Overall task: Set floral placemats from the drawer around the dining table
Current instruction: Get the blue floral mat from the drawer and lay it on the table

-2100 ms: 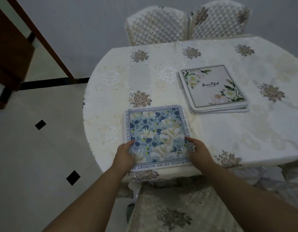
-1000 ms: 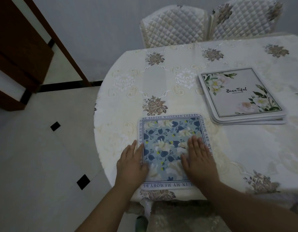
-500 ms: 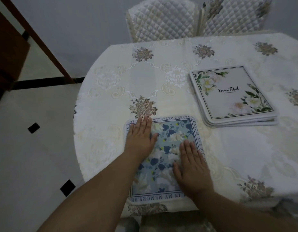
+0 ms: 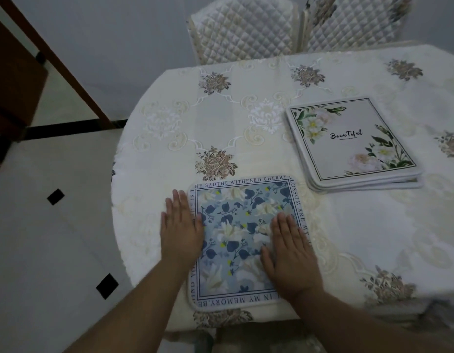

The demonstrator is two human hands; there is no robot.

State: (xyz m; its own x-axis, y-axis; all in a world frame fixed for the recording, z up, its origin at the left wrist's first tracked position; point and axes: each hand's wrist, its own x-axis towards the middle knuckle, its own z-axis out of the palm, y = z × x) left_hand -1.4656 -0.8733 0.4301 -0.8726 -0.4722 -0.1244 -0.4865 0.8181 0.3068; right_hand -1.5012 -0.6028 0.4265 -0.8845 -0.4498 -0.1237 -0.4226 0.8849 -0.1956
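The left hand [image 4: 181,233] had slid off the blue placemat [image 4: 242,240] to its left edge, both hands flat, fingers straight and together, right hand [image 4: 288,253] unmoved.

Dim, soft indoor light; wide-angle edge warp.

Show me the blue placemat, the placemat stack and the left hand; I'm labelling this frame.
blue placemat [image 4: 242,225]: head view, bare floral centre between the hands.
placemat stack [image 4: 348,138]: head view, top mat's printed face.
left hand [image 4: 181,229]: head view, back of the hand.

Embroidered cloth tablecloth [image 4: 246,128]; quilted chair covers [image 4: 243,29].
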